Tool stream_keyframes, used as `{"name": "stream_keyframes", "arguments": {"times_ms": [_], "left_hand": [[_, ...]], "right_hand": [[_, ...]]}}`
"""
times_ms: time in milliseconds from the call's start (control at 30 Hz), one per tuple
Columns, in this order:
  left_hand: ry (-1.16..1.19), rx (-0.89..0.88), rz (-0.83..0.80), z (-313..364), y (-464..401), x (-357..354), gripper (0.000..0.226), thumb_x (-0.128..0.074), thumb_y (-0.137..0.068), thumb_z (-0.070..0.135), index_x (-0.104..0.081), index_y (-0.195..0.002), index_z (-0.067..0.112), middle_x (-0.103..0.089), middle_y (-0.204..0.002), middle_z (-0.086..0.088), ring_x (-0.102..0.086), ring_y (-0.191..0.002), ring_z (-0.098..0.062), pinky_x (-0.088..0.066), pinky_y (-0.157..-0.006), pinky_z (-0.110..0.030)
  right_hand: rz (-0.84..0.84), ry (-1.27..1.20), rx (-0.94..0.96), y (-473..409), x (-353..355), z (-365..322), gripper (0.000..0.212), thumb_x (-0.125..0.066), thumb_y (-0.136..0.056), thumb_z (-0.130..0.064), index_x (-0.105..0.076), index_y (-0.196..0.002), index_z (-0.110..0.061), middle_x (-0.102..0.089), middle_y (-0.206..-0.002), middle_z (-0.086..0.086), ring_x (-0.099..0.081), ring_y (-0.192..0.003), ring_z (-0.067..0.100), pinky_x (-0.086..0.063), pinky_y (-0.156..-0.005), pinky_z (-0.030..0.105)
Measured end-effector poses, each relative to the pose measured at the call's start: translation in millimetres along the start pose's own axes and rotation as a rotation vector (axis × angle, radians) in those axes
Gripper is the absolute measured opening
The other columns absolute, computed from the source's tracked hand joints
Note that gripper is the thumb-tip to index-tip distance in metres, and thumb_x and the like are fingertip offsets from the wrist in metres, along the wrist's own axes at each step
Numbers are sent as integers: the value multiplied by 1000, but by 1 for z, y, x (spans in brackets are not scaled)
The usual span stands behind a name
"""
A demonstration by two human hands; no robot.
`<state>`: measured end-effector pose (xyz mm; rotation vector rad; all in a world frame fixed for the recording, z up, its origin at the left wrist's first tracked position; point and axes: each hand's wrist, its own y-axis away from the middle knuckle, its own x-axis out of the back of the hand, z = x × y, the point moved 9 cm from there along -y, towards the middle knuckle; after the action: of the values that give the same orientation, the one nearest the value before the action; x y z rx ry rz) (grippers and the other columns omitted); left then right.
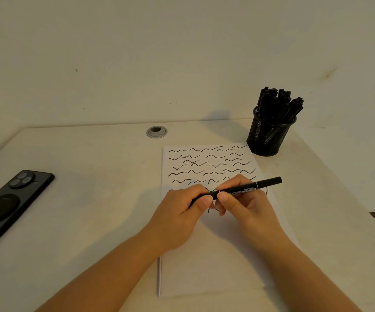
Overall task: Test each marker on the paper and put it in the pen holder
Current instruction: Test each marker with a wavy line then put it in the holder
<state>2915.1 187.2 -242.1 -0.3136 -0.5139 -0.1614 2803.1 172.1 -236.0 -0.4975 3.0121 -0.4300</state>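
A black marker (238,190) is held over the middle of the scribbled paper (206,262), its far end pointing to 2 o'clock. Its near end is gripped by the curled left hand (179,212), and its barrel is pinched by the right hand (242,201). The marker-filled pen holder (268,136) stands at 1 o'clock from the hands, a phone (8,203) at 9 o'clock.

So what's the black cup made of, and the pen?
The cup looks like black metal mesh: tiny holes pattern its wall, with a solid rim on top. The pen looks like smooth black plastic with a slight sheen and white printing, though that's a guess.
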Motion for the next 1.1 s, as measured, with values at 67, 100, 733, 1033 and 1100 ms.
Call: {"name": "stream_keyframes", "arguments": {"times_ms": [67, 100, 733, 1033, 1100], "left_hand": [[6, -15, 43, 2, -1, 5, 13, -43, -86, 44, -53, -82, 38, -59, -67, 13, -49, -57, -8, -38, -54, -20], [17, -10, 76, 1, -1, 9, 7, -45, -86, 39, -50, -82, 37, -56, -63, 17, -45, -53, -5, -34, -51, -15], [-359, -158, 162, 63, -49, 40, 10, -53, -88, 32, -49, -85, 40, -56, -70, 21, -52, -70, 5, -38, -61, -8], [-453, -317, 95, 108, -103, -7, 22, -50, -89, 39, -54, -108, 29, -57, -87, 18, -54, -80, -2, -45, -69, -22], [-352, -222, 76, 93, -120, -13, 33, -52, -88, 41, -46, -119, 31, -56, -98, 19, -54, -86, 0, -48, -75, -24]], "right_hand": [[19, -20, 2, -1, 3, -1, 4, -63, -81, -10, -64, -83, -14, -65, -60, -1, -59, -58, 11, -49, -60, 19], [34, -37, -7, 0, 5, 0, 6, -63, -81, -10, -66, -84, -15, -66, -62, 0, -59, -58, 11, -49, -59, 19], [1, 804, 132, -26, 60, -58, 11, -68, -75, -30, -65, -76, -40, -62, -68, -21, -56, -75, 1, -40, -64, 10], [-54, 1109, 209, -47, 87, -71, 7, -65, -81, -30, -62, -87, -25, -58, -72, -16, -55, -69, 7, -49, -66, 30], [11, 1135, 174, -54, 111, -75, 7, -65, -81, -28, -60, -85, -25, -57, -70, -16, -56, -66, 10, -49, -65, 32]]}}
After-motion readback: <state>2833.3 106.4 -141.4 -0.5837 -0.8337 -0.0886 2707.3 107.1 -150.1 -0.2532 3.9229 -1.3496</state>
